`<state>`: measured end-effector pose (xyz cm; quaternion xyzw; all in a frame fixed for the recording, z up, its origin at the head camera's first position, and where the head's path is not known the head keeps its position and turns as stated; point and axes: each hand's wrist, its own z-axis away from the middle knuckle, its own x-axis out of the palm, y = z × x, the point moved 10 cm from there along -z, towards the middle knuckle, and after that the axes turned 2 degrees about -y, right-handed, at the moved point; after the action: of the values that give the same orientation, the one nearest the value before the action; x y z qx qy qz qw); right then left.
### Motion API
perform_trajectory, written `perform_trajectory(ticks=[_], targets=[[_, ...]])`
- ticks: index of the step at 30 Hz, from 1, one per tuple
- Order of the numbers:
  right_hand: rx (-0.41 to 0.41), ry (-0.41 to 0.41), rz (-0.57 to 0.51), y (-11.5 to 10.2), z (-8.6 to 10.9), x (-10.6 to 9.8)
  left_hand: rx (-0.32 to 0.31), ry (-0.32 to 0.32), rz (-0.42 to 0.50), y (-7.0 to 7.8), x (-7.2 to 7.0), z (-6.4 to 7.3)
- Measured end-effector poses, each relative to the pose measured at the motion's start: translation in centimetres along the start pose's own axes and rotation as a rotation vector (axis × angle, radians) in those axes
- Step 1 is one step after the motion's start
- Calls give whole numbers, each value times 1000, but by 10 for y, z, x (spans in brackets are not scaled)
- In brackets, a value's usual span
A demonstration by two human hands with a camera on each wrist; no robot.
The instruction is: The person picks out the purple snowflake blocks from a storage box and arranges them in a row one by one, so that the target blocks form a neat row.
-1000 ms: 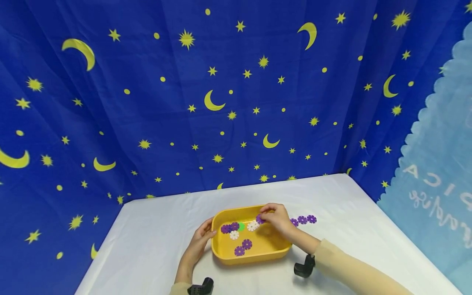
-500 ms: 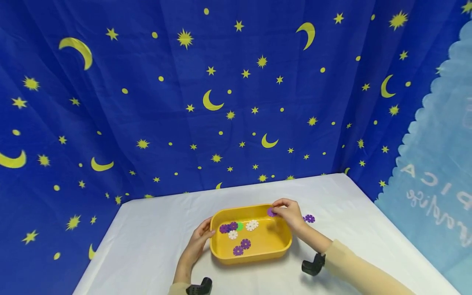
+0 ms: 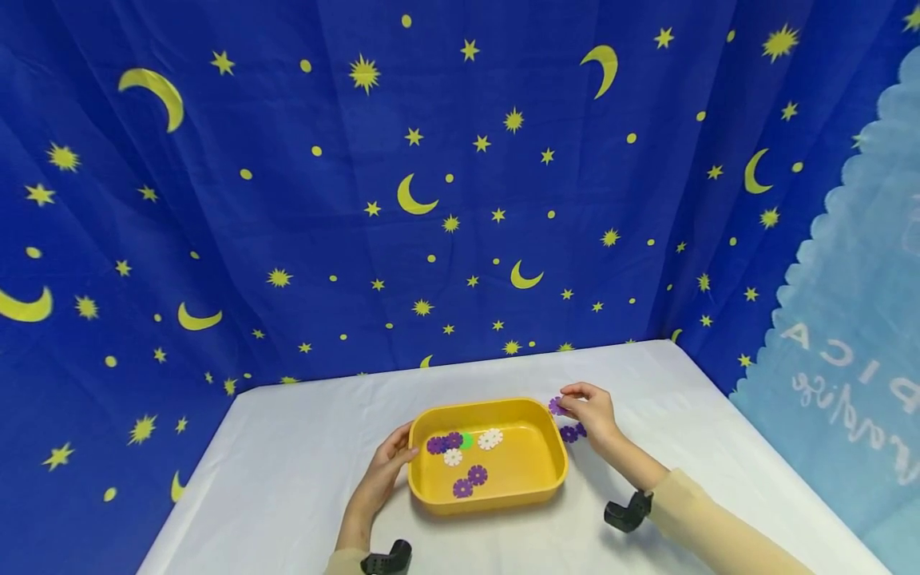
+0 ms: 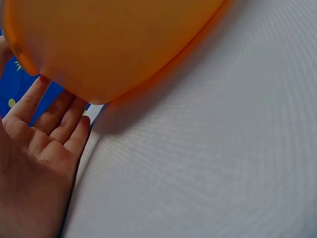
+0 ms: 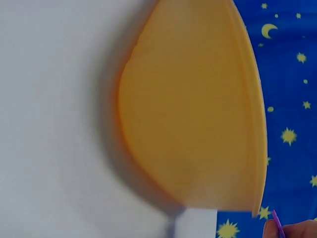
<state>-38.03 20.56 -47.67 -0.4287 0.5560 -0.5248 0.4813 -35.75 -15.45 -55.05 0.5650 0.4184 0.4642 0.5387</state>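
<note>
A yellow plastic tub (image 3: 496,502) stands on the white-covered table. My left hand (image 3: 381,471) holds its left end, thumb over the rim and fingers against the outer wall. Between thumb and fingertips, my right hand (image 3: 595,414) pinches a purple snowflake disc (image 3: 556,406) just beyond the tub's right rim; its edge also shows in the right wrist view, low by the fingertips. In the tub lie purple discs (image 3: 463,487), white discs (image 3: 491,438) and a green disc (image 3: 467,441). Below the right hand, more purple discs (image 3: 569,434) lie on the table, partly hidden by it.
The table (image 3: 287,479) is covered with a white cloth. Behind it hangs a blue curtain (image 3: 345,239) with yellow moons and stars, and a light blue cloth (image 3: 848,319) hangs at the right. A black camera mount (image 3: 628,511) sits on the right wrist.
My right hand has moved right with the pinched purple disc, from over the tub's inside to beyond its right rim. The left hand keeps its hold on the tub.
</note>
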Motion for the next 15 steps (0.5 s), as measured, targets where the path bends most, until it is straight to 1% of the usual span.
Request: perform_trajectory(ticks=[8,15], targets=[[8,32,11,11,-5,-21,-4,2,10,0,0,0],[37,43,-44,23,-6,-37,-4,1,-10,-1,-1,0]])
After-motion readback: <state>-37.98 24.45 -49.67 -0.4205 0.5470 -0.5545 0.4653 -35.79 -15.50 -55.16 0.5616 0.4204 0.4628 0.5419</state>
